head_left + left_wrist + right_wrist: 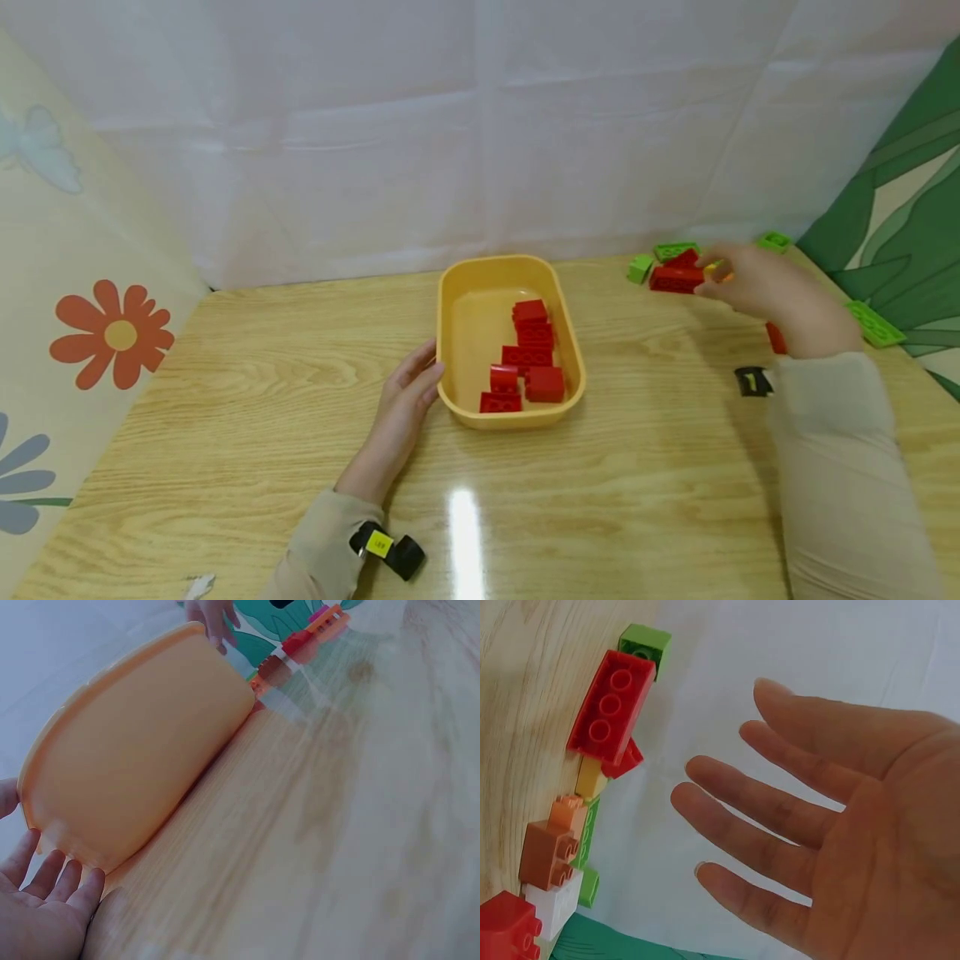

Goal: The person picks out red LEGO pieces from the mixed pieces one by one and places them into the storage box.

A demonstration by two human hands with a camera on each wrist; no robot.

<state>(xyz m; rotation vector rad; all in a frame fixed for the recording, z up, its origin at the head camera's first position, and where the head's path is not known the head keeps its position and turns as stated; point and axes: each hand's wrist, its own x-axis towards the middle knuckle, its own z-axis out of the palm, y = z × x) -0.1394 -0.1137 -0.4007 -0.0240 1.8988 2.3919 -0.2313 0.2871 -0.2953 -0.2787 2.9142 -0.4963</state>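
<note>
A yellow plastic tub stands on the table with several red toy building bricks in its right and near part. My left hand holds the tub's left side, its thumb at the rim and its fingers against the outer wall. Over at the back right, my right hand reaches above a group of loose bricks. Its fingers are spread and nothing is between them in the right wrist view. Nearest to it lies a long red brick on its side, hollow underside showing, with another red piece behind it.
Green bricks, a brown brick and a white brick lie along the back right edge. A green plate lies farther right. White cloth hangs behind the table. A black strap piece shows beside my right sleeve.
</note>
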